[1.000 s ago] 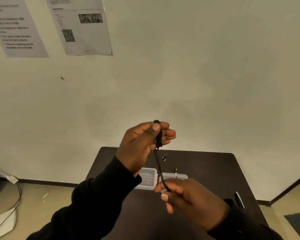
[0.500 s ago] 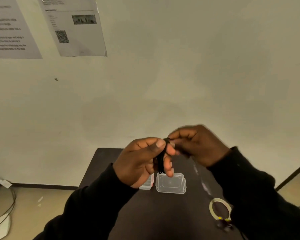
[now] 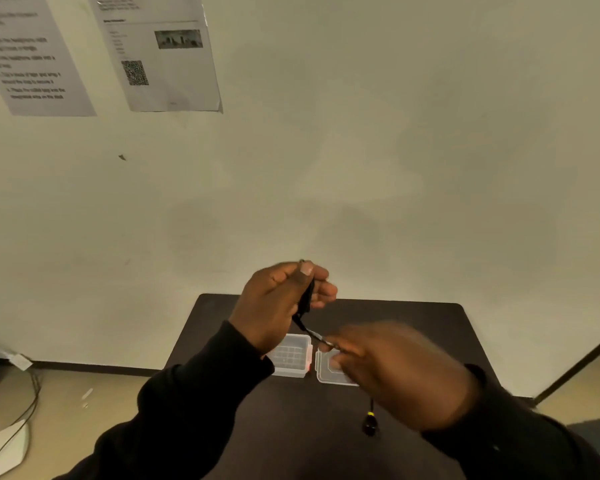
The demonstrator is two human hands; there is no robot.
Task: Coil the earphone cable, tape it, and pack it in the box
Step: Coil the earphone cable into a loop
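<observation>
My left hand [image 3: 278,303] is raised above the dark table [image 3: 413,317] and pinches a small coil of black earphone cable [image 3: 307,299] between thumb and fingers. A loose strand runs down and to the right into my right hand [image 3: 395,368], which is blurred and grips it lower down. An earbud [image 3: 369,424] with a yellow ring dangles below my right hand. The clear plastic box [image 3: 291,358] lies open on the table, its lid [image 3: 326,370] flat beside it and partly hidden by my right hand.
Two printed sheets [image 3: 163,53] hang on the pale wall behind the table. Cables and a white object [image 3: 4,445] lie on the floor at the left. A dark strip runs along the floor at the right.
My right hand has dropped from beside my left hand down and to the right, pulling a strand of cable out of the coil. The tape roll is no longer in view.
</observation>
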